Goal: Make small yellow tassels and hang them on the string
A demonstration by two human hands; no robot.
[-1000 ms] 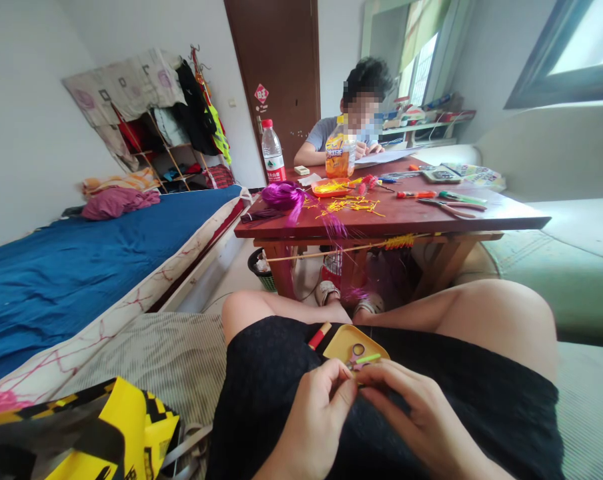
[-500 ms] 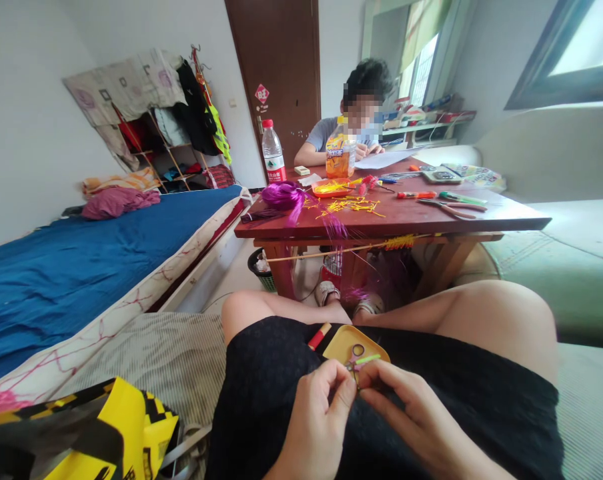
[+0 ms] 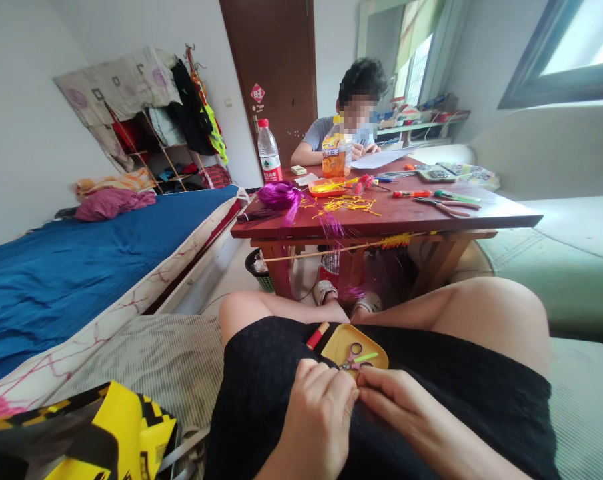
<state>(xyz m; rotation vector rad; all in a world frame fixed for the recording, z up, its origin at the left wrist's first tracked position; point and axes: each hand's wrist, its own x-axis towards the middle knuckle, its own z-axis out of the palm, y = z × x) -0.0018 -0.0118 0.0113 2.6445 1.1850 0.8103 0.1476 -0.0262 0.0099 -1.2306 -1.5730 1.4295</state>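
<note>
So the biggest thing in here is the blue-covered bed (image 3: 71,267), off to the left. Next, the reddish desk (image 3: 431,220), cluttered with bits, another person (image 3: 309,143) sitting behind it. Closer in there's a lap in black cloth (image 3: 461,387) with two hands working above it. Left hand (image 3: 324,410) is curled mostly closed, back up. Right hand (image 3: 399,400) has thumb and index drawn together, meeting the left's fingertips. Can't tell from here what's pinched, if anything, it's tiny.

Just past the fingertips, away from the body, sits a yellow tray (image 3: 337,343) with small scissors (image 3: 350,365) in it. They lie slantwise: rings far side and right, blades angling back toward the left hand, so that one's nearer the points. Smallest bit I can make out is a green stick (image 3: 369,357) across the handles, nearer the right.
</note>
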